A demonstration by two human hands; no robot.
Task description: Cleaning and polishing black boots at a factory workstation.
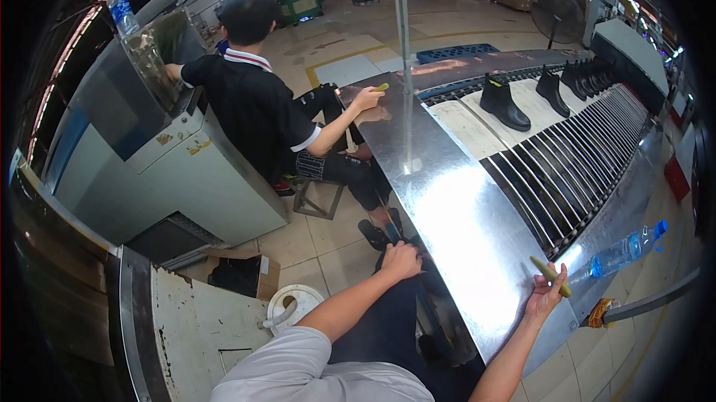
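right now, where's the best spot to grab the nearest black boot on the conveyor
Probably the ankle shaft of the nearest black boot, from above. It stands upright on the conveyor with its opening up and clear space around it, apart from the next boot; the low toe offers less to hold.

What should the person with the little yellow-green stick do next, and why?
Probably just keep the right hand resting on the shiny metal ledge with the yellow-green stick ready. The nearest black boot is far up the roller conveyor, well out of reach. The left hand rests on the person's knee, holding nothing.
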